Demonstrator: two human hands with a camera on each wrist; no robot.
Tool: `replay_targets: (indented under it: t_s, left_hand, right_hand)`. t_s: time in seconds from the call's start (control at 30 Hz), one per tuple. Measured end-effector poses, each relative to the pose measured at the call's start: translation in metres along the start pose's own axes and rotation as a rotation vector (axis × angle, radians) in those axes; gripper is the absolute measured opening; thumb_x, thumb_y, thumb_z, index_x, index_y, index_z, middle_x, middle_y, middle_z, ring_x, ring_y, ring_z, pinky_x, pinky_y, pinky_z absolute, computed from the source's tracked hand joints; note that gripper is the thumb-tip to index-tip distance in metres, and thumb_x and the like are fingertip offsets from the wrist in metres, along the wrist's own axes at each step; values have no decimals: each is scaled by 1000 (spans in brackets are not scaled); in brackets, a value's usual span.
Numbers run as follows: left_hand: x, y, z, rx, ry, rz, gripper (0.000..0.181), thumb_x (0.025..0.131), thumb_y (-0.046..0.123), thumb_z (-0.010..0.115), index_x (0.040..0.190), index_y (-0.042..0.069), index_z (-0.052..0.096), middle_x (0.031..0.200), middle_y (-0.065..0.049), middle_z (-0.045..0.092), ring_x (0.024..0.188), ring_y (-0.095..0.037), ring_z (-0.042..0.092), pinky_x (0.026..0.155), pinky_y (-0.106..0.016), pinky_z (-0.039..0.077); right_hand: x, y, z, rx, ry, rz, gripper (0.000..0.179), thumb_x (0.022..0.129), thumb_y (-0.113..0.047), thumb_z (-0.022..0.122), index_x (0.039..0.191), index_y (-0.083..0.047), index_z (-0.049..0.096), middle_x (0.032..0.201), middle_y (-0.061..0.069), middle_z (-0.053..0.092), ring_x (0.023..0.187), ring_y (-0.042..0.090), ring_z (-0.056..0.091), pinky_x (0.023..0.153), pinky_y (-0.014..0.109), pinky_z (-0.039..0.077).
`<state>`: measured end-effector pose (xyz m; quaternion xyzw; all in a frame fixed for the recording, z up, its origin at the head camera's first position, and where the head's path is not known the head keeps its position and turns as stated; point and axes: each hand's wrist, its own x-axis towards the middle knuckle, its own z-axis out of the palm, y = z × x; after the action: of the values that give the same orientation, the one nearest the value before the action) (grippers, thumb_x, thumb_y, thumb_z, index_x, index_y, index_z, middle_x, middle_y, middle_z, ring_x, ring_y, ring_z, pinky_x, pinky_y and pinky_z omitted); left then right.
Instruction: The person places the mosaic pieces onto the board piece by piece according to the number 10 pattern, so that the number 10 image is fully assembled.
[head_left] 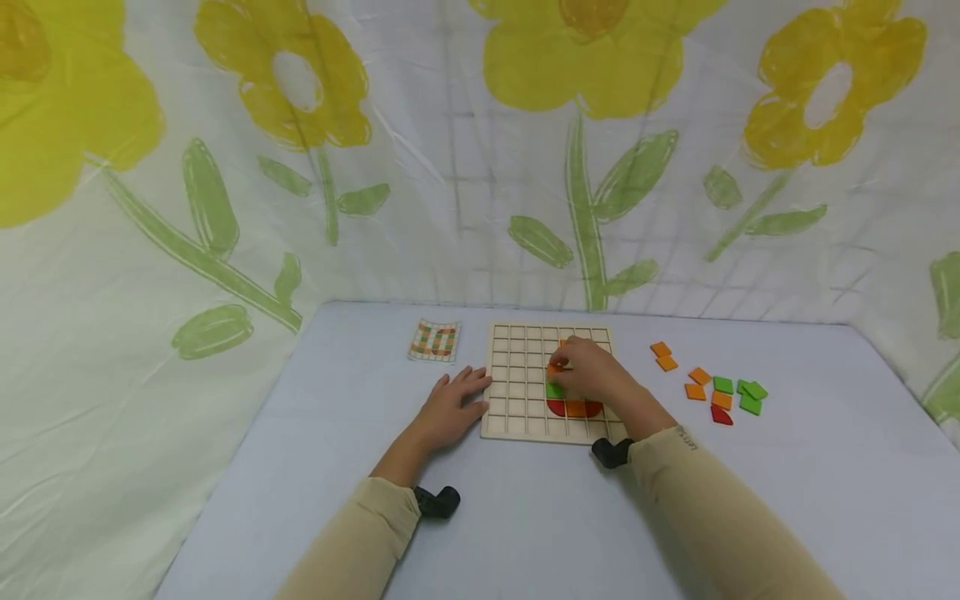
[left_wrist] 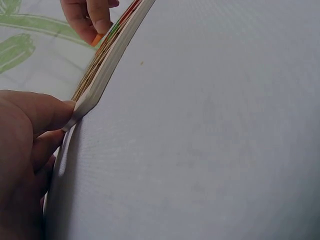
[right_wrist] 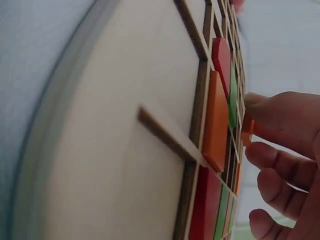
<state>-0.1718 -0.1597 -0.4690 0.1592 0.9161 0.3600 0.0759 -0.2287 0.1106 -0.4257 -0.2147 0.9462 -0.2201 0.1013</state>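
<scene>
Well, from here I see L hand, fingers relaxed, touching L edge of grid board; R hand pinching 1 orange tile over it; loose tiles R of board; patterned card L.

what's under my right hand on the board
The board, with an orange tile pinched in the right hand; a green tile shows beside the hand. The head view hides whatever it covers.
</scene>
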Motion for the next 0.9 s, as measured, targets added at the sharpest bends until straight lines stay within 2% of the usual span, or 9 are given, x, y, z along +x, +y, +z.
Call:
replay_targets:
  t_s: [0.17,0.63,0.9]
  left_hand:
    - [0,-1,2,6,0,0,47,99,25,59,143,13,53,155,-1,41,150,-23,24,125,-49,7]
    - [-1,1,0,17,6,-4,47,99,25,59,144,14,52,156,0,41,150,-22,24,125,-48,7]
    - [-2,1,-2,20,-9,2,47,99,25,58,144,13,51,156,-1,40,150,-24,24,125,-49,7]
  right_hand:
    - [0,-2,2,-37,-8,-6,26,93,-21,67,113,-5,72,114,12,63,100,27,60,85,42,54]
    - [-2,6,1,-50,17,-47,18,92,-17,68,105,-8,76,111,10,66,104,28,61,87,43,54]
    - [-16,26,-20,29,18,58,32,95,-22,65,120,-4,69,116,14,63,106,31,58,91,48,52]
